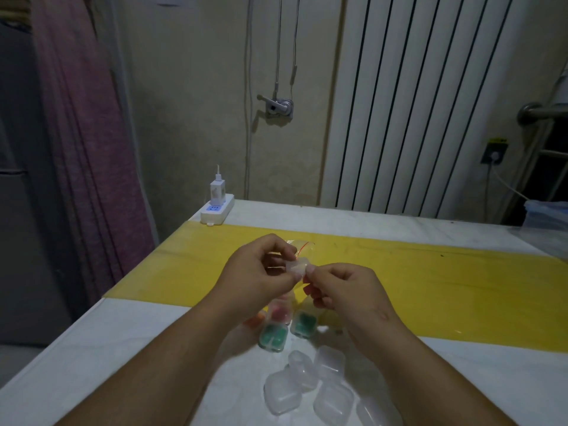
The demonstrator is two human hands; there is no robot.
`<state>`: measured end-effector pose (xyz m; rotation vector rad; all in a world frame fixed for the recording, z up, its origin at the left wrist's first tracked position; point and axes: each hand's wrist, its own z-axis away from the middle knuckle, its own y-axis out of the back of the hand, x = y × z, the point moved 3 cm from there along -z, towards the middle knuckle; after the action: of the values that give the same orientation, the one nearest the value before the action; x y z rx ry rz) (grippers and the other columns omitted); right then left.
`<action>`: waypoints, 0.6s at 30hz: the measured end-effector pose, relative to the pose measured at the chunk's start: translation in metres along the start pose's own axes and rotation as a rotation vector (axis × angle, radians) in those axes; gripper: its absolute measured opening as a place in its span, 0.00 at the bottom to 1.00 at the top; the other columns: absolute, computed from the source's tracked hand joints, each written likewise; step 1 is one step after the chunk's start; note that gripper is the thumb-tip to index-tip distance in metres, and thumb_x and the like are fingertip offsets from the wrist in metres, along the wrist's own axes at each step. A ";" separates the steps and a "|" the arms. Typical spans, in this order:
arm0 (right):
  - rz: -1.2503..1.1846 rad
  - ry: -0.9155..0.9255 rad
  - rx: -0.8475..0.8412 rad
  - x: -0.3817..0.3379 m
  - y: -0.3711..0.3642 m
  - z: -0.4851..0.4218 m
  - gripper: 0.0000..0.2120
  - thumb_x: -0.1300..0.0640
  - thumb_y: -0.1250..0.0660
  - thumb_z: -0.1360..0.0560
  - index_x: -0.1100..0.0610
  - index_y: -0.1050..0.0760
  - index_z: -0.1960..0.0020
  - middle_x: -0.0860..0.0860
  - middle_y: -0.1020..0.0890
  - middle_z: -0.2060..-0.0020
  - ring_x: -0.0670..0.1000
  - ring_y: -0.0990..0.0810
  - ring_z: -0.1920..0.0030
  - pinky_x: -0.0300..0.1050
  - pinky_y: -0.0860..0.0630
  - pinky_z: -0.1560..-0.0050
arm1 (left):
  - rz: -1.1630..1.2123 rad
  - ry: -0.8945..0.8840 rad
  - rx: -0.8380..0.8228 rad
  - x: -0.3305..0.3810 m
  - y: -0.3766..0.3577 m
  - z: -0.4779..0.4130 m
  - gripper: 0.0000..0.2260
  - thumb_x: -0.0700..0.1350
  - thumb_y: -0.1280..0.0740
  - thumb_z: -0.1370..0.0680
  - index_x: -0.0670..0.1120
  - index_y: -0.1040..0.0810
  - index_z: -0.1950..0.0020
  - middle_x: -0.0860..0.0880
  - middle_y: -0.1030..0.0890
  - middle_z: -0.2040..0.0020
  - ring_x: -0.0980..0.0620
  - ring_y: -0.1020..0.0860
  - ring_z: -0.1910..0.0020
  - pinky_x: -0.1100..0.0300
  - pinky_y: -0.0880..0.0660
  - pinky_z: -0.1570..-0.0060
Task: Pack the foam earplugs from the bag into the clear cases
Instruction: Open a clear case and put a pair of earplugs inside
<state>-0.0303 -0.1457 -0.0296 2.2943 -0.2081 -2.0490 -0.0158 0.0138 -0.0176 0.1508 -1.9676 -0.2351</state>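
Cases lay nearest: a cluster of empty clear cases (307, 385) on the white table (92, 348), and just beyond them filled cases (273, 335) showing green and pink earplugs. Above those, the left hand (258, 269) and right hand (344, 290) met, fingers pinched narrow on one small clear case (297, 267) held between them. It looked like the opening step; next would call for an earplug from the bag (302, 245), lying just behind on the yellow mat (430, 278).

clear case (297, 267) contents blurred, unreadable
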 end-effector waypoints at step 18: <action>0.131 0.026 0.085 -0.002 -0.003 0.004 0.07 0.55 0.30 0.29 0.56 0.17 0.64 0.55 0.17 0.67 0.47 0.24 0.70 0.46 0.25 0.63 | -0.119 -0.088 0.000 -0.001 -0.005 0.001 0.10 0.37 0.25 0.30 0.46 0.20 0.51 0.52 0.17 0.57 0.58 0.18 0.57 0.63 0.20 0.53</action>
<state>-0.0341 -0.1426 -0.0288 2.2863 -0.4402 -1.9826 -0.0165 0.0090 -0.0206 0.2612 -2.0481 -0.3242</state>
